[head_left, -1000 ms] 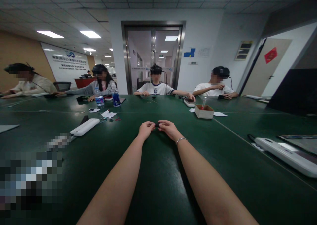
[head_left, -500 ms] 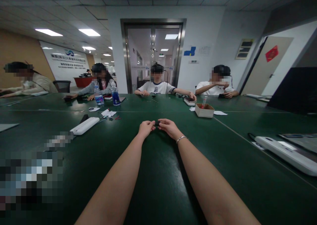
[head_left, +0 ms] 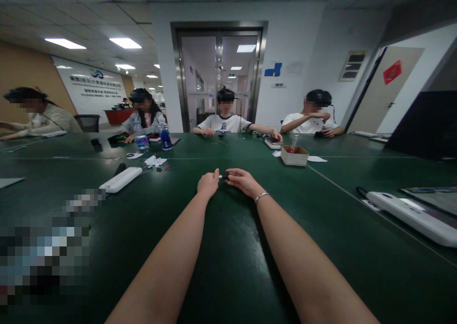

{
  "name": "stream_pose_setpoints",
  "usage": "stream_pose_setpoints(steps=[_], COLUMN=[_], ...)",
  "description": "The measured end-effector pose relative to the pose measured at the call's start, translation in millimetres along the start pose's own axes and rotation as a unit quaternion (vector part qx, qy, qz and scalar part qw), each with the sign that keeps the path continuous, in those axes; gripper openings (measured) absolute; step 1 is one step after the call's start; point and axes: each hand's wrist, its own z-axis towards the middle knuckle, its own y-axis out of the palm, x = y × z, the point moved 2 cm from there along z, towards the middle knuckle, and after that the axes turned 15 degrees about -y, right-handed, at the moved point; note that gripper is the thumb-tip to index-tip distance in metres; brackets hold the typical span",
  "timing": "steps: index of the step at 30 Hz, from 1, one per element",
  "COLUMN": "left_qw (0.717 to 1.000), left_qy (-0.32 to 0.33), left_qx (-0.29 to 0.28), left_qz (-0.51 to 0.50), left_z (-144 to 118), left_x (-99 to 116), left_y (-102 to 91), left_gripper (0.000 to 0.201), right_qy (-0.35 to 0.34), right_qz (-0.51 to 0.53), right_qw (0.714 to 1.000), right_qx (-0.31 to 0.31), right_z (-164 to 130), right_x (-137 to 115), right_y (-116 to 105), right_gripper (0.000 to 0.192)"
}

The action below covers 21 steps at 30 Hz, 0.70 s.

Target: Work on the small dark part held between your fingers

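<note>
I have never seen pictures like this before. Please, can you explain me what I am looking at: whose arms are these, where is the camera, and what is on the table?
The camera sits on a person's head and looks forward and down, so the two bare arms are that person's own. The left hand and the right hand, with a thin bracelet at its wrist, pinch one small dark object between their fingertips; it is too small to identify. They are over a long dark green table. On it lie a flat white case, a small open cardboard box and two plastic water bottles. Four other people sit at the far side.
</note>
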Motion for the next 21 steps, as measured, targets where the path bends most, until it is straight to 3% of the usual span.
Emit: stream_pose_setpoints(steps=[5,9,14,16,21], left_qw=[1.0,0.999,0.982,0.973,0.969], left_qy=[0.013,0.034,0.134,0.157,0.086], left_qx=[0.021,0.003,-0.037,-0.053,-0.107], left_qz=[0.008,-0.016,-0.128,-0.161,-0.203], left_z=[-2.7,3.2,11.2,12.3,14.6], left_x=[0.1,-5.9,-10.8,-11.0,-12.4], left_y=[-1.2,5.7,13.8,15.1,18.2], left_gripper=[0.052,0.043,0.014,0.017,0.031], right_qy=[0.013,0.022,0.025,0.027,0.027], right_qz=[-0.003,-0.003,0.005,0.006,0.0], right_qw=[1.0,0.999,0.998,0.997,0.997], right_qx=[0.011,0.035,0.061,0.068,0.068], right_z=[0.9,2.0,1.3,0.9,0.8], right_x=[-0.1,-0.9,-3.6,-4.0,-4.3], right_y=[0.8,-1.2,-3.5,-3.2,-0.8], right_gripper=[0.022,0.018,0.01,0.007,0.008])
